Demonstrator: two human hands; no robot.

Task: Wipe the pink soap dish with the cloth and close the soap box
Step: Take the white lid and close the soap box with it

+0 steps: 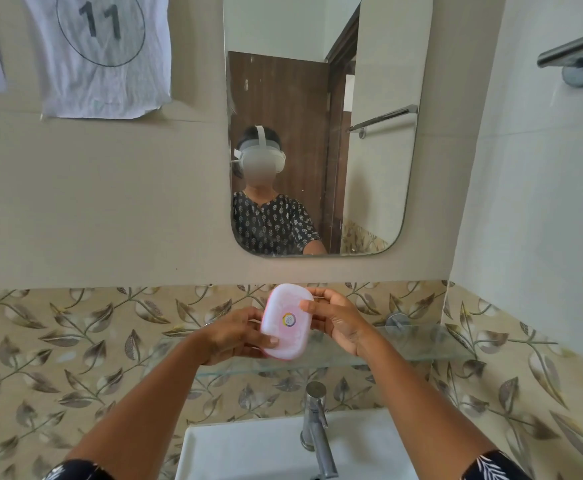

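Left hand (240,336): cups the soap box (286,322) from below and the left, thumb pressed on its near lower edge; probably a steadying hold while the lid is seated.
Soap box: held up in the air between both hands, above the shelf (421,344), tilted, its pale lid with a round sticker facing the camera; the lid looks on, though whether it has clicked shut cannot be told.
Right hand (335,323): grasps the box's right side, thumb across the lid, fingers behind.
Cloth: not in view.
Room: the glass shelf's front edge lies just under the hands; tap (316,431) and basin (248,452) sit lower, well apart.
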